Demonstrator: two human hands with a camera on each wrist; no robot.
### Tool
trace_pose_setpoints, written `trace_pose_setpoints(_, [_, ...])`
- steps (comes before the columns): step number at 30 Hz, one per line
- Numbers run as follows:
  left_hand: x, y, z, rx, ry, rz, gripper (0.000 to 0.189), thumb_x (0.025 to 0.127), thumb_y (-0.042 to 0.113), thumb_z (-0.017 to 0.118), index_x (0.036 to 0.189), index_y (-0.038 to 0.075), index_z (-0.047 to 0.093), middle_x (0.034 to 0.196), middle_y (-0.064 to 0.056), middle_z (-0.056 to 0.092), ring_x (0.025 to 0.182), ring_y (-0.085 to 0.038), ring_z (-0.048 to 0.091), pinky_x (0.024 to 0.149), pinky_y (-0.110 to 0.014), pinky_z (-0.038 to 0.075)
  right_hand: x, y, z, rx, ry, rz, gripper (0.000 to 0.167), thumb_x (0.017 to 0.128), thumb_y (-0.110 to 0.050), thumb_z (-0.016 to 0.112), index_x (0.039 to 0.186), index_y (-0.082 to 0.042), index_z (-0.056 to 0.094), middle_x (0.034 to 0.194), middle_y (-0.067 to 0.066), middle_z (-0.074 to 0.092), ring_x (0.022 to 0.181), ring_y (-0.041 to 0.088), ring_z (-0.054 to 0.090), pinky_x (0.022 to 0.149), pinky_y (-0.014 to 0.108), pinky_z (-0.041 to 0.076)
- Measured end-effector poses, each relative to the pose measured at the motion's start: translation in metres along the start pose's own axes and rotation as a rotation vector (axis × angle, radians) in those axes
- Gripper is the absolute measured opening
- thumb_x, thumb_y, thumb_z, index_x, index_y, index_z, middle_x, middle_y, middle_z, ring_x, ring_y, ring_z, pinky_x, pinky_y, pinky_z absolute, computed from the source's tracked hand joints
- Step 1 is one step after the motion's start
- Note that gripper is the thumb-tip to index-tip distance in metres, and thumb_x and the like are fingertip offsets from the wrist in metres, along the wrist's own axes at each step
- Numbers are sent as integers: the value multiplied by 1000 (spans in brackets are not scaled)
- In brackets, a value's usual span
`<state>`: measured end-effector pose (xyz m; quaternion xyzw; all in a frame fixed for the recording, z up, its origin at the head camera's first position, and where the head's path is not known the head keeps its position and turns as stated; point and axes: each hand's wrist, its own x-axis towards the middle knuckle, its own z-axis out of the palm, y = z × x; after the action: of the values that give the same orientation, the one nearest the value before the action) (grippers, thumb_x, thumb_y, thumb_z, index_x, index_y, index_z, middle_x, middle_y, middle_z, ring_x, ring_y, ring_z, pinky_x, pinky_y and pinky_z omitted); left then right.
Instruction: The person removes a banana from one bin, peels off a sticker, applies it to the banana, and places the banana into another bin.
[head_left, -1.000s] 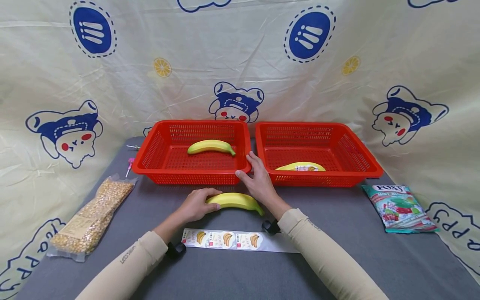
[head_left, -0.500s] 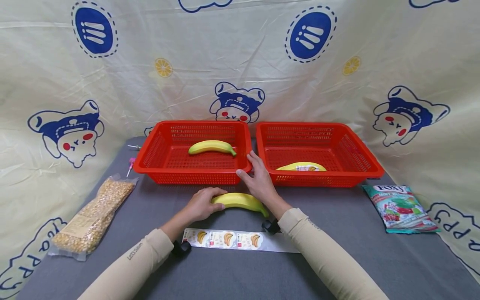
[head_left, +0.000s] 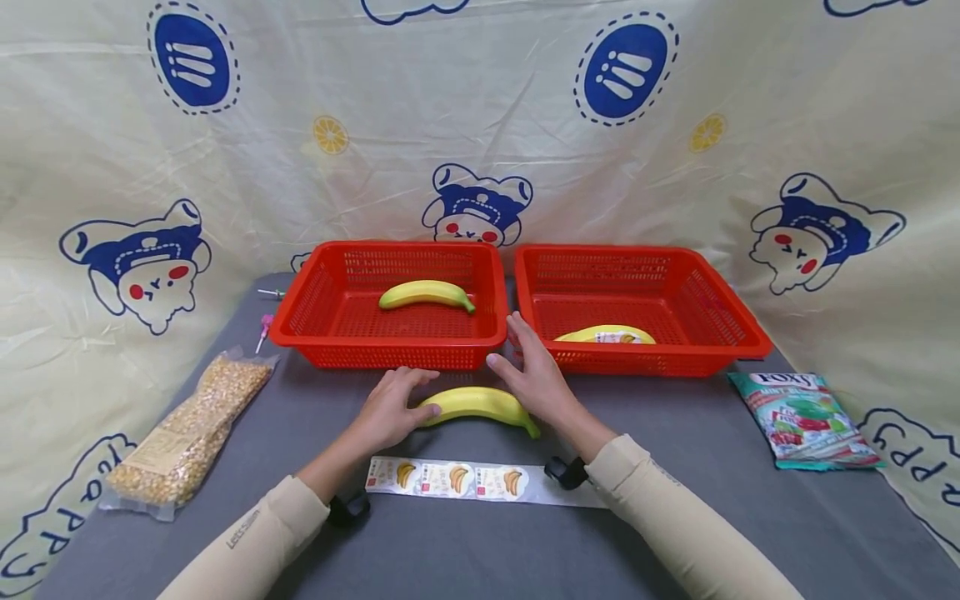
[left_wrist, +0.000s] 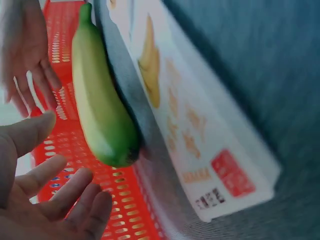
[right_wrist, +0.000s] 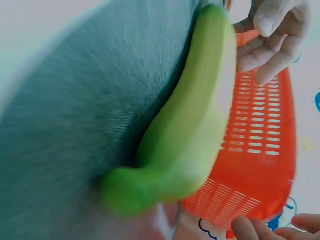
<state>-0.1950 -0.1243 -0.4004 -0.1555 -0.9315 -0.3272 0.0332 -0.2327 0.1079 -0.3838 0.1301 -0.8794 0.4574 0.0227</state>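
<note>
We see banana (head_left: 482, 404) lying on grey cloth (head_left: 465, 550) between our hands, probably so either can reach it. Left hand (head_left: 388, 410), fingers loosely spread, empty; right hand (head_left: 542, 382) likewise, near left red basket (head_left: 397, 354). Banana-sticker strip (head_left: 474, 481) lies nearer us, seemingly for easy reach. Left wrist view shows gap between left fingers and banana; head view overlaps them.

A smooth grey surface covered the desk (head_left: 465, 550). Toward the back stood two red baskets, a left basket (head_left: 390, 356) and a right basket (head_left: 645, 362), side by side. In front lay a yellow banana (head_left: 480, 402), and nearer still a strip of banana labels (head_left: 487, 481). A bag of kernels (head_left: 187, 433) and a pink-topped stick (head_left: 266, 323) lay at left, a green snack packet (head_left: 806, 421) at right.
</note>
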Motion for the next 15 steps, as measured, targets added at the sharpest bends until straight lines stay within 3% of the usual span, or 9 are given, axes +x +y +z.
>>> trace_pose_setpoints(3, [-9, 6, -3, 16, 53, 36, 46, 81, 22, 73, 124, 15, 61, 114, -9, 60, 103, -22, 49, 84, -39, 42, -19, 0, -10, -1, 6, -21, 73, 89, -31, 64, 149, -18, 26, 158, 2, 22, 137, 26, 40, 104, 45, 40])
trace_pose_setpoints(6, [-20, 13, -2, 19, 66, 60, 44, 80, 21, 74, 122, 15, 62, 111, -7, 60, 100, -19, 48, 80, -36, 40, -39, 1, -16, -40, 33, -55, 65, 87, -25, 66, 144, -15, 35, 151, 7, 32, 129, 28, 47, 100, 46, 44])
trace_pose_setpoints(10, [-34, 20, 6, 16, 15, 80, 42, 79, 21, 75, 118, 16, 65, 108, -3, 59, 99, -16, 47, 81, -34, 41, -65, 4, -18, -82, 55, -97, 53, 84, -21, 70, 133, -16, 49, 133, 7, 43, 116, 27, 51, 92, 45, 48])
trace_pose_setpoints(15, [-48, 21, 16, 63, -67, 183, 37, 77, 21, 76, 113, 15, 68, 104, -1, 61, 98, -15, 49, 82, -34, 43, -90, 9, -16, -138, -19, -128, 44, 81, -21, 73, 122, -15, 59, 112, 6, 52, 101, 23, 53, 84, 40, 50])
